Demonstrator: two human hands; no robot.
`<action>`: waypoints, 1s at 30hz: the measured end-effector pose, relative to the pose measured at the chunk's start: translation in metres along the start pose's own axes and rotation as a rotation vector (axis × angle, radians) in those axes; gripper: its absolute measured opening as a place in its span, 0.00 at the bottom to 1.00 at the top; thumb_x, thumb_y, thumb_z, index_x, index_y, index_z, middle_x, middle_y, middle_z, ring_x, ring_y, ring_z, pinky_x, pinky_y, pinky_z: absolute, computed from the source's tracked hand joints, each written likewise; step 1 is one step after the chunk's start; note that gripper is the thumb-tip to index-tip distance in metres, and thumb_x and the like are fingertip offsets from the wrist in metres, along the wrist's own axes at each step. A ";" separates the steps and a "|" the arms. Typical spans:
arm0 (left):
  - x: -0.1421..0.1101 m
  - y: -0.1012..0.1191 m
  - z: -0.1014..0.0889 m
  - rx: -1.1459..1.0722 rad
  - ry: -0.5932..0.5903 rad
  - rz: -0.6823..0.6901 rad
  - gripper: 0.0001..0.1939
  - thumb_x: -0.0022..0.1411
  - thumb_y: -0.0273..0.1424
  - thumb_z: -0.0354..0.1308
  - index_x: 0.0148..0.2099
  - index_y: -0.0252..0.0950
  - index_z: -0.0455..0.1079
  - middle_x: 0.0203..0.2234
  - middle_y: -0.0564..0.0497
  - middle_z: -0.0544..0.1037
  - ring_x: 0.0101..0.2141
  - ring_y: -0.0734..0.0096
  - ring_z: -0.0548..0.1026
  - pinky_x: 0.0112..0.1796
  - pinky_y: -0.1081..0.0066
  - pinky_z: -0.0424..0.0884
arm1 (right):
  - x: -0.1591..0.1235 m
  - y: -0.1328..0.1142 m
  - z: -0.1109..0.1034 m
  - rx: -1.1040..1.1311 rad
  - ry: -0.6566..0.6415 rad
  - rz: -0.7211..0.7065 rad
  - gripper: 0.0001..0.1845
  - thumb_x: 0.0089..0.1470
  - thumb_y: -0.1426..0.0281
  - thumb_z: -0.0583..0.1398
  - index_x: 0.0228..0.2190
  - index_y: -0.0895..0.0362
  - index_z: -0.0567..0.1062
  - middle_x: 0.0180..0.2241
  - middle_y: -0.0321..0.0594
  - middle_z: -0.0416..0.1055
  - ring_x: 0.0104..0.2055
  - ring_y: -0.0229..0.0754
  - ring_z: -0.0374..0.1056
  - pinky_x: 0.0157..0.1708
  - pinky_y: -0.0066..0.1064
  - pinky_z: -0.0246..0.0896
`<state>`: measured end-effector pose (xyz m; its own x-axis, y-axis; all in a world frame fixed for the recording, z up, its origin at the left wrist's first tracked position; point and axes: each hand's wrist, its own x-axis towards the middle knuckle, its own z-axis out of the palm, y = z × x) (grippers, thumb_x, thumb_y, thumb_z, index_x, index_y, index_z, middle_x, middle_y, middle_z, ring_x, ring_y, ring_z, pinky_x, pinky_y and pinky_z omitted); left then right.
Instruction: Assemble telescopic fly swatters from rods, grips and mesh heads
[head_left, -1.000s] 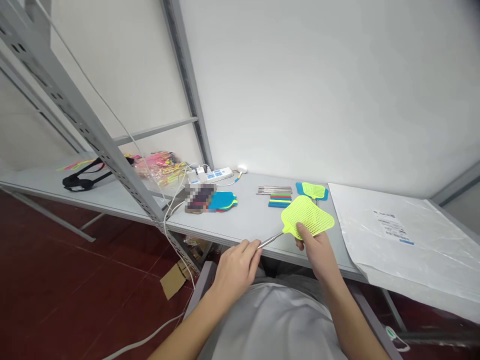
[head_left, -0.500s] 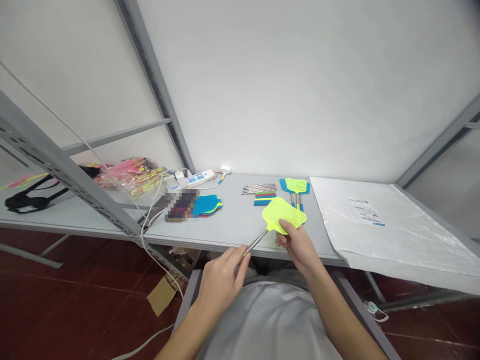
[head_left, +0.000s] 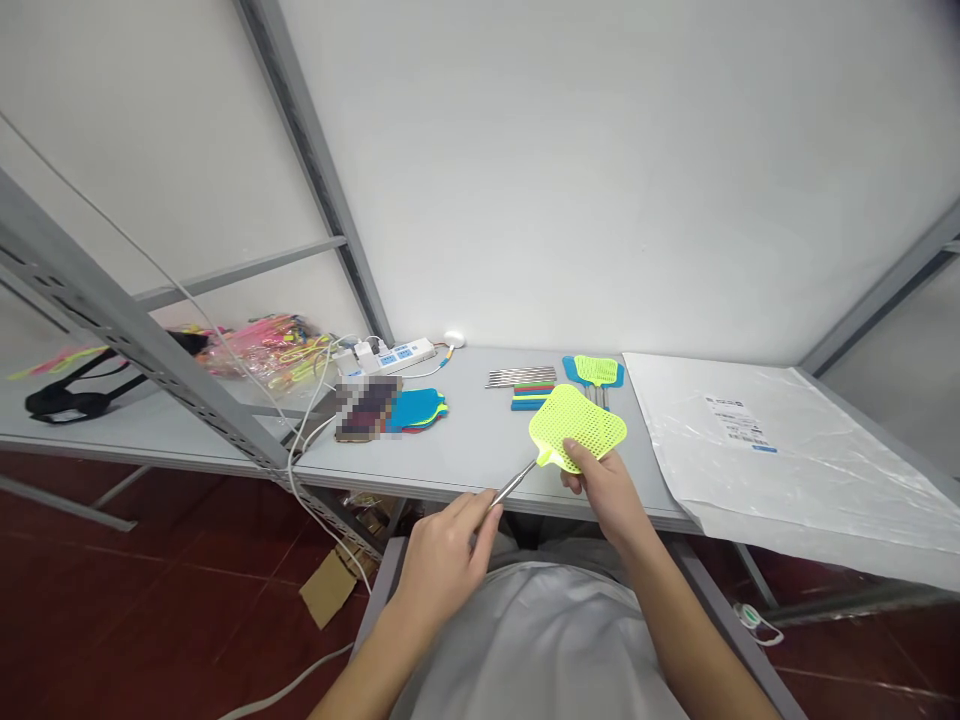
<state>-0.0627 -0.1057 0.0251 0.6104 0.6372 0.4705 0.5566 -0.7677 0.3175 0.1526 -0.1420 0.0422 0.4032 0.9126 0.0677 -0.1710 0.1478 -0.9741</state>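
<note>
My right hand pinches the neck of a neon-yellow mesh fly swatter head, with the thumb lying on the mesh. The swatter's thin metal handle runs down-left into my left hand, whose fingers close around its lower end. That end is hidden inside my fingers. Both hands are just above the front edge of a grey metal shelf. Farther back lie a blue-and-yellow swatter, a bundle of metal rods, coloured strips and a stack of blue swatter heads.
A plastic sheet covers the shelf's right end. A power strip with white cables sits at the back. A steel upright crosses the left side, before a bag of pink items. Cardboard lies on the red floor.
My view has turned right since the oldest frame, shifting the shelf left. The swatter head has rotated slightly in my right hand, and both hands keep their hold.
</note>
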 end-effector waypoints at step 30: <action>0.005 0.006 -0.004 -0.485 -0.112 -0.195 0.15 0.68 0.38 0.48 0.44 0.37 0.74 0.28 0.49 0.77 0.30 0.68 0.75 0.34 0.69 0.72 | 0.001 0.000 -0.004 -0.086 -0.069 -0.049 0.17 0.56 0.55 0.58 0.26 0.55 0.67 0.20 0.30 0.60 0.22 0.34 0.54 0.23 0.28 0.51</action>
<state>-0.0589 -0.1071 0.0325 0.5927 0.7542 0.2826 0.3578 -0.5609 0.7466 0.1569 -0.1432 0.0415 0.3459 0.9295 0.1279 -0.0733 0.1627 -0.9840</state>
